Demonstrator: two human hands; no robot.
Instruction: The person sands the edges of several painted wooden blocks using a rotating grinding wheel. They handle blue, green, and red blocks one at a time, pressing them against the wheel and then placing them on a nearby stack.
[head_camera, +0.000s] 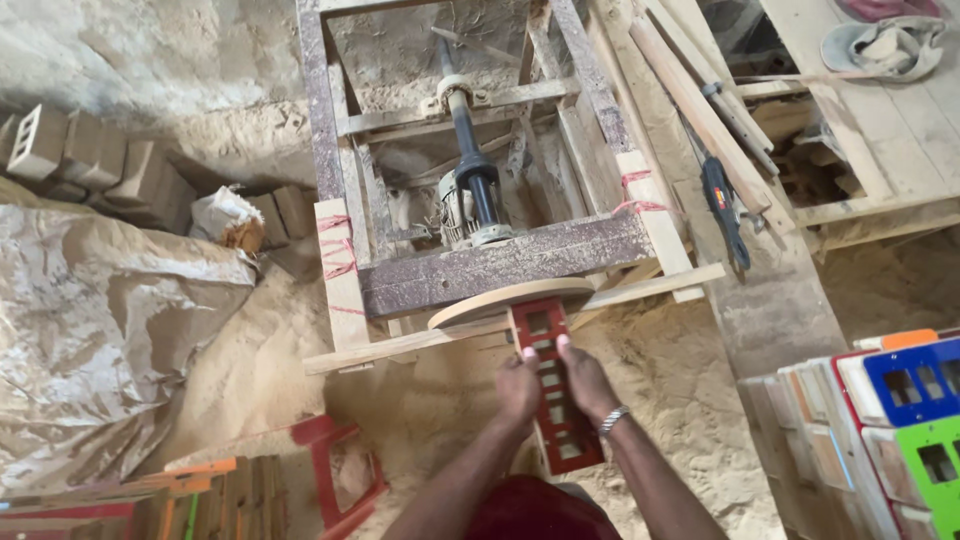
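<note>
Sawdust covers the floor (250, 370) of a rough workshop, where a worn wooden frame (500, 262) carries a motor (462, 212) and a dark shaft (465, 120) running back from it. At the frame's near edge a pale disc (500, 297) sits, seen nearly edge-on, above a long slat (400, 343) lying crosswise. Both hands hold a panel (556, 400) – a long, narrow wooden piece painted red, with a column of small rectangular holes cut through it showing bare pale wood inside. Its far end touches or nearly touches the disc; its near end reaches back towards the person's lap. The left hand (518, 388) is closed on the panel's left edge and the right hand (585, 378) on its right edge, thumbs lying on the top face – so the panel passes between the two grips, with about a third of it ahead of the fingers. A metal bracelet (612, 420) circles the right wrist. To the right stand stacked panels (880, 430) in blue, green and orange; to the left lie a crumpled sack (100, 330) and bricks (90, 155).
</note>
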